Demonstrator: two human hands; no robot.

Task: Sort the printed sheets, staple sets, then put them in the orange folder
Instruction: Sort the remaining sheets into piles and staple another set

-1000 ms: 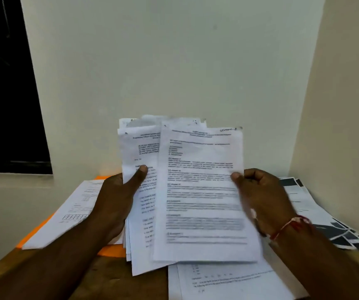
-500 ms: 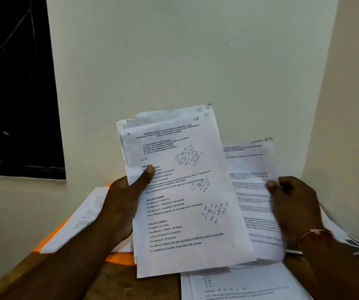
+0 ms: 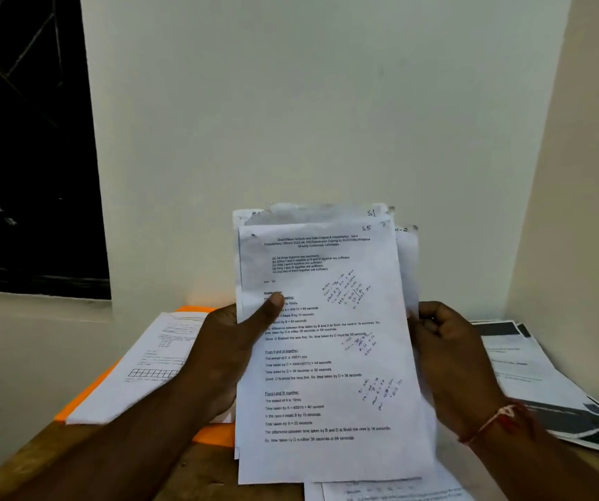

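Wooden bench [image 3: 200, 475] carries the orange folder [image 3: 214, 435] at nine o'clock; our left hand [image 3: 218, 356] and right hand [image 3: 449, 363] clamp fingers on printed sheets [image 3: 326, 377].

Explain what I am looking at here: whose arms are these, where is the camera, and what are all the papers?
No machine here: a person works with bare hands, and the view comes from one camera worn on the head, looking down. The left hand grips a stack of printed sheets, thumb on the front page. The right hand pinches the right edge of a rear sheet that sticks out behind the stack. On the wooden table lies the orange folder with a loose sheet on it; a pile of dark-printed pages lies to the right.
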